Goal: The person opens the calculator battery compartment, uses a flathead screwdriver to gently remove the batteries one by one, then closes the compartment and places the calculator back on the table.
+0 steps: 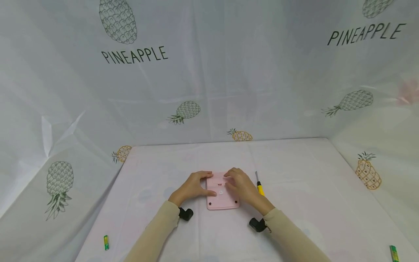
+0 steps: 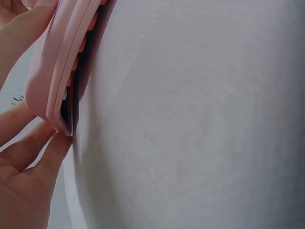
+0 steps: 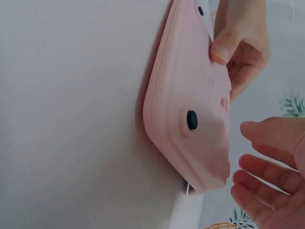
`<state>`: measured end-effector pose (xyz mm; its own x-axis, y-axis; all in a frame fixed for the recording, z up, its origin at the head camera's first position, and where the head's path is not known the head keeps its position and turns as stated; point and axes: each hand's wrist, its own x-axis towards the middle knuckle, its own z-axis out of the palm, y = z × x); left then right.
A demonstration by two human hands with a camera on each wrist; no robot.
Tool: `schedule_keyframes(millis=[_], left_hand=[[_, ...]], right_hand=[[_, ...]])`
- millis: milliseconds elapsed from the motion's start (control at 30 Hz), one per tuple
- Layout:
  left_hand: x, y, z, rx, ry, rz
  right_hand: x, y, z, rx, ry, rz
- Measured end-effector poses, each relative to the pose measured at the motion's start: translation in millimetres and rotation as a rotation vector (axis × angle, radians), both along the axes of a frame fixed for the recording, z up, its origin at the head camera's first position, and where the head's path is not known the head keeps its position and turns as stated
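Observation:
A pink calculator (image 1: 223, 202) lies keys down on the table, its back upward; the left wrist view shows red keys along its underside. Black feet (image 3: 192, 119) and a small slot mark that back. My left hand (image 1: 193, 187) grips its left side, the thumb lying on the back and the fingers at the far left edge. Over the far right part hovers my right hand (image 1: 243, 186), fingers loosely bent. In the right wrist view these fingers are apart from the calculator and hold nothing. A yellow and black screwdriver (image 1: 259, 185) lies just right of this hand.
One green and yellow battery (image 1: 106, 242) lies at the near left of the table, another battery (image 1: 394, 253) at the near right. A pale cloth (image 1: 294, 163) covers the tabletop. Behind and beside it hangs a pineapple-printed sheet (image 1: 248, 91).

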<state>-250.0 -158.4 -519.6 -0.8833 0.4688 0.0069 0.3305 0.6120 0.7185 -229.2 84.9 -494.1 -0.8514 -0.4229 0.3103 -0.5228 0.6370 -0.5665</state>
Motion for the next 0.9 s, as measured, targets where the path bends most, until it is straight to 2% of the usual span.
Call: schedule_keyframes(millis=[133, 300, 600, 800, 900], left_hand=[[-0.2, -1.7, -1.1, 0.012, -0.009, 0.002], [-0.2, -3.5, -1.3, 0.034, -0.014, -0.005], [0.1, -8.0, -0.7, 0.019, -0.048, 0.031], [-1.5, -8.4, 2.4, 0.085, -0.048, 0.062], [-2.7, -9.3, 3.9, 0.110, -0.025, 0.068]], right_hand=[[0.5, 2, -1.3, -0.007, 0.000, -0.007], [1.7, 5, -4.0, -0.020, 0.053, -0.007], [7.9, 11, -3.6, -0.054, 0.115, 0.020], [12.4, 15, -0.6, -0.083, 0.090, 0.020], [15.1, 16, 0.9, -0.092, 0.070, 0.008]])
